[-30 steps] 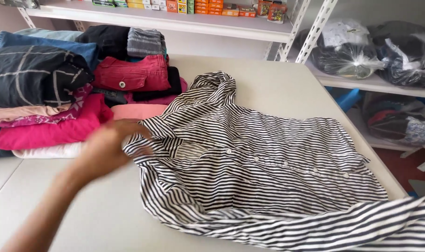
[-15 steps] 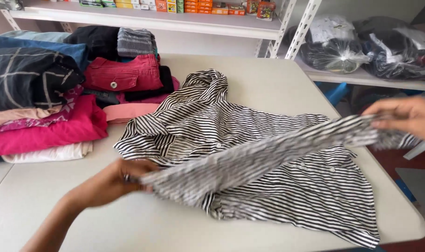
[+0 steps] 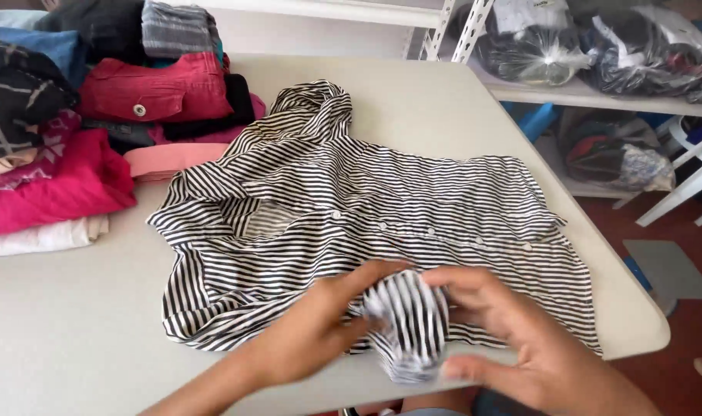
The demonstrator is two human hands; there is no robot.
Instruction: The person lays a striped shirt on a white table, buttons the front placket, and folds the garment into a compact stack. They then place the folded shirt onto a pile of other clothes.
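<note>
**A:** ok so where's everything sitting right now?

**B:** both hands are low in the shot, close together. The left hand (image 3: 309,335) and right hand (image 3: 513,339) have a bunched-up bit of the striped shirt (image 3: 366,200) between them, looks like a sleeve end (image 3: 409,323). Left fingers (image 3: 366,281) curl over the top left of the bunch, right fingers (image 3: 474,281) wrap it from the other side, right thumb (image 3: 466,368) under it. So both are closed on that fabric, not loose.

**A:** and the rest of the shirt?

**B:** spread flat on the pale table (image 3: 66,323), just beyond the fingertips. Black and white stripes, button row (image 3: 428,231) running sideways right past the knuckles, hood or collar end (image 3: 316,104) pointing away from the hands.

**A:** anything to the left?

**B:** yeah, well out past the left fingers there's a clothes pile (image 3: 50,154): bright pink piece, red one with a button (image 3: 154,88), dark stuff, something white at the bottom. The pink edge touches the shirt's far left corner.

**A:** packages?

**B:** far beyond the right fingers, on a white metal shelf (image 3: 597,92), there are clear plastic bags (image 3: 536,42) stuffed with dark clothing, shiny and lumpy. One has a whitish paper slip at the top, can't read it. Lower shelf has another bag (image 3: 621,158), reddish and pale contents. Off the table's right edge there's a grey mat (image 3: 667,270) on a red floor.
</note>
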